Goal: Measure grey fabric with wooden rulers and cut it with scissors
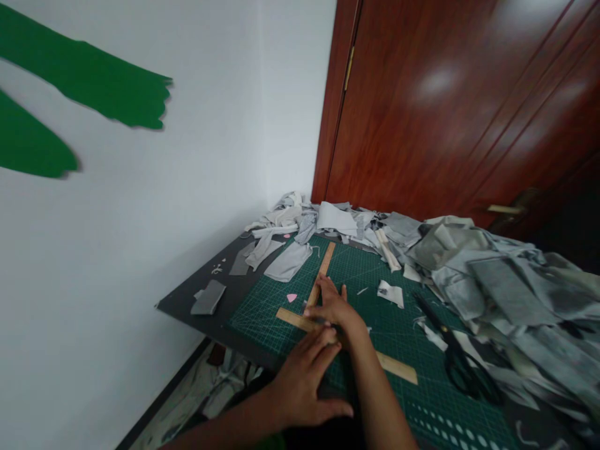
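Observation:
My right hand (335,306) lies with fingers spread over the spot where two wooden rulers come near each other. One ruler (327,261) runs away from me up the green cutting mat (262,319); my right fingertips touch it. The other ruler (398,365) lies crosswise, its middle hidden under my hands and right forearm. My left hand (302,375) is nearer to me, thumb apart and fingers stretched onto the crosswise ruler. A small pink piece (291,298), perhaps tailor's chalk, lies left of the rulers. A scrap of pale fabric (391,294) lies to the right.
Large black-handled scissors (452,350) lie at the mat's right. Grey fabric is heaped (497,275) along the right, with more scraps (335,219) at the back. A folded grey piece (209,297) lies on the dark table (187,294). White wall left, wooden door (422,125) behind.

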### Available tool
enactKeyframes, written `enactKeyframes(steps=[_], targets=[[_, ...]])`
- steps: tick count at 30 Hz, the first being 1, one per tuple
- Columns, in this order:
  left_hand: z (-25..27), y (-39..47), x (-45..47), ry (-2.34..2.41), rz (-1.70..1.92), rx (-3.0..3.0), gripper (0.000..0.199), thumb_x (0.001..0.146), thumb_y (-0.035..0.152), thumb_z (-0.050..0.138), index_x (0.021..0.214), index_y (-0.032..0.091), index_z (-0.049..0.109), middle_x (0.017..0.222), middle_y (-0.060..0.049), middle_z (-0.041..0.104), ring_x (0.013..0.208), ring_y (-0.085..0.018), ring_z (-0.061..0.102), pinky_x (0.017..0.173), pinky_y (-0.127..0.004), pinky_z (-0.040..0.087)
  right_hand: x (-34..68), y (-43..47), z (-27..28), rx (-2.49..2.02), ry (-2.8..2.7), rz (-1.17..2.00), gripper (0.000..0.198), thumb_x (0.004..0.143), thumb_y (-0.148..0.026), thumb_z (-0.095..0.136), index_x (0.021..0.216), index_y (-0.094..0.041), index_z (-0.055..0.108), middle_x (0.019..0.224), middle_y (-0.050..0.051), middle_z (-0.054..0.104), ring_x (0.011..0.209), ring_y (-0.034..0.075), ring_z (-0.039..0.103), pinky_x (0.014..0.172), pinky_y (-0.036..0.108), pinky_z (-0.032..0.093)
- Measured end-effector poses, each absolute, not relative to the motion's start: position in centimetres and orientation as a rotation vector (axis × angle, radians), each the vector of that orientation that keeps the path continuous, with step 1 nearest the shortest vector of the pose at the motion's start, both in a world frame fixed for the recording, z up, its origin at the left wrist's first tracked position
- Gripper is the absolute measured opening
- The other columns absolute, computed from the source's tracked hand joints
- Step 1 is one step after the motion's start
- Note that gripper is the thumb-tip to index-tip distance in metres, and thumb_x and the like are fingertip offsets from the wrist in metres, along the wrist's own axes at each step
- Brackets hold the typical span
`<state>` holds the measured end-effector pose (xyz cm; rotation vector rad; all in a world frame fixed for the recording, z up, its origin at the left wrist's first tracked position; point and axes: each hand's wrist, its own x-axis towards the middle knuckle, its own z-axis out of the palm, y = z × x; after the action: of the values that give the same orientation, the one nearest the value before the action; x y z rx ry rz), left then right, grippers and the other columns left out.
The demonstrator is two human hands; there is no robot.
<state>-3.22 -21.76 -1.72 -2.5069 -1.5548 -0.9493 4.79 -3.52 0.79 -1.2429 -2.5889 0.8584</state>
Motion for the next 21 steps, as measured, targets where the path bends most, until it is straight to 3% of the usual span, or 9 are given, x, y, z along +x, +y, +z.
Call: enactKeyframes(steps=[3,5,8,13,17,21], targets=[[-0.1,-19.8,-5.9,-1.709,-1.060,-2.289,0.044,0.092,0.044,0.065,0.130,0.022,0.061,0.138,-0.013,0.061,0.128,-0.029,0.057,0.109,-0.045,0.047,4.7,-3.6,0.9,-1.260,-2.607,0.830,0.097,0.075,-0.037,0.077,0.158,-0.022,0.029,0.170,0.014,0.019,0.157,0.029,0.010,0.121,0.057,-0.008],[1.1,-17.7,-8.2,-1.846,-1.037,-2.140,0.022,0.095,0.027,0.059,0.115,0.024,0.069,0.132,-0.010,0.064,0.123,-0.027,0.059,0.107,-0.044,0.048,4.6,-3.6,1.1,-1.263,-2.617,0.851,0.098,0.075,-0.036,0.077,0.158,-0.022,0.028,0.170,0.013,0.017,0.157,0.029,0.009,0.121,0.058,-0.008],[2.1,-14.5,-11.8,-2.123,-0.961,-2.036,0.028,0.088,0.019,0.065,0.115,0.019,0.070,0.126,-0.011,0.066,0.120,-0.028,0.059,0.107,-0.044,0.046,4.7,-3.6,1.6,-1.265,-2.620,0.907,0.105,0.074,-0.040,0.078,0.161,-0.023,0.022,0.171,0.013,0.014,0.158,0.029,0.006,0.120,0.058,-0.011],[1.5,-12.3,-14.4,-2.203,-0.834,-2.249,0.008,0.080,0.012,0.069,0.082,0.018,0.073,0.093,-0.008,0.071,0.099,-0.024,0.064,0.097,-0.036,0.048,4.8,-3.6,1.8,-1.253,-2.613,0.943,0.111,0.072,-0.043,0.079,0.162,-0.022,0.018,0.171,0.013,0.013,0.158,0.029,0.004,0.119,0.057,-0.013],[1.1,-12.6,-14.0,-2.215,-0.863,-2.257,0.013,0.080,0.006,0.062,0.081,0.017,0.068,0.092,-0.007,0.068,0.102,-0.023,0.061,0.095,-0.035,0.045,4.8,-3.5,1.5,-1.250,-2.614,0.909,0.108,0.073,-0.040,0.077,0.162,-0.021,0.018,0.170,0.013,0.015,0.158,0.030,0.005,0.120,0.058,-0.012],[1.3,-12.5,-13.4,-2.243,-0.927,-2.249,0.010,0.086,0.011,0.057,0.085,0.018,0.064,0.084,-0.003,0.066,0.089,-0.021,0.061,0.084,-0.031,0.045,4.9,-3.4,1.3,-1.251,-2.617,0.912,0.108,0.075,-0.041,0.076,0.162,-0.019,0.015,0.170,0.015,0.013,0.158,0.029,0.005,0.120,0.059,-0.012]])
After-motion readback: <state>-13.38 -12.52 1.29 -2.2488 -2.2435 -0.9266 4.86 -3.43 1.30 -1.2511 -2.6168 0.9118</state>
